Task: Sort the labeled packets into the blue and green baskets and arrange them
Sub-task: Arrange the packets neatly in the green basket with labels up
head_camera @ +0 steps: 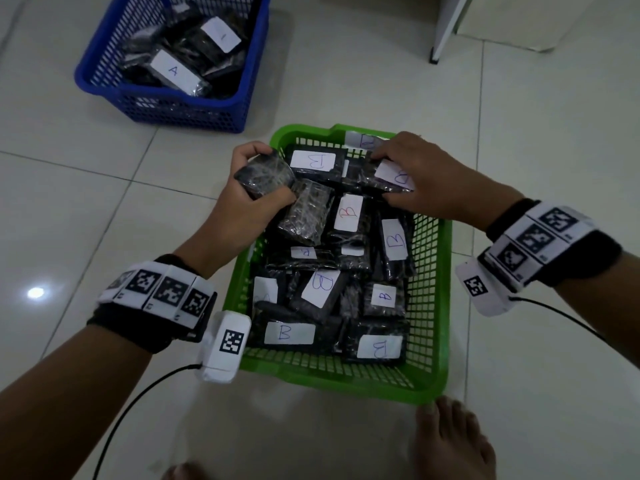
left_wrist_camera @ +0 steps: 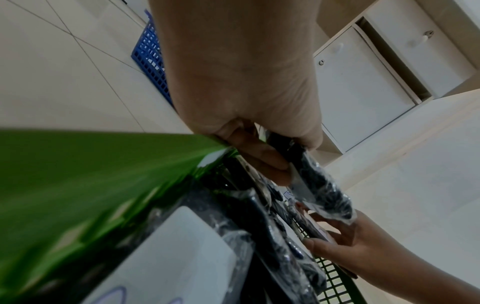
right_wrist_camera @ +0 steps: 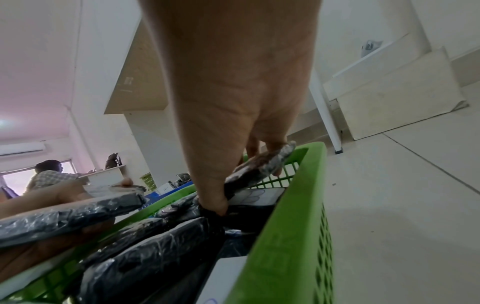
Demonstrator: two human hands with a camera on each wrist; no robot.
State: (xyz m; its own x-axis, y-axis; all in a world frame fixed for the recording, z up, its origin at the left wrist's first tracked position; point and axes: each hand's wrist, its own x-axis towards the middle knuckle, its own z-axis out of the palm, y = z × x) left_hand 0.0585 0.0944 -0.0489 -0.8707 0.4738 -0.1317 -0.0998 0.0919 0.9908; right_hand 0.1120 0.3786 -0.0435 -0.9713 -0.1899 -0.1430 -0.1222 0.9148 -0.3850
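The green basket (head_camera: 433,306) on the floor holds several black plastic-wrapped packets with white labels marked B. My left hand (head_camera: 249,188) grips one black packet (head_camera: 265,176), label hidden, above the basket's far left corner. The same packet (left_wrist_camera: 319,185) shows in the left wrist view between thumb and fingers. My right hand (head_camera: 412,174) pinches a B packet (head_camera: 381,176) at the basket's far right; that packet (right_wrist_camera: 259,166) is tilted against the green rim (right_wrist_camera: 298,205). The blue basket (head_camera: 173,102) at the far left holds packets labeled A.
A white cabinet leg (head_camera: 440,32) stands at the far right on the tiled floor. My bare foot (head_camera: 453,441) is near the basket's front right corner. Wrist cables trail beside both arms. Another person (right_wrist_camera: 49,174) sits far off in the room.
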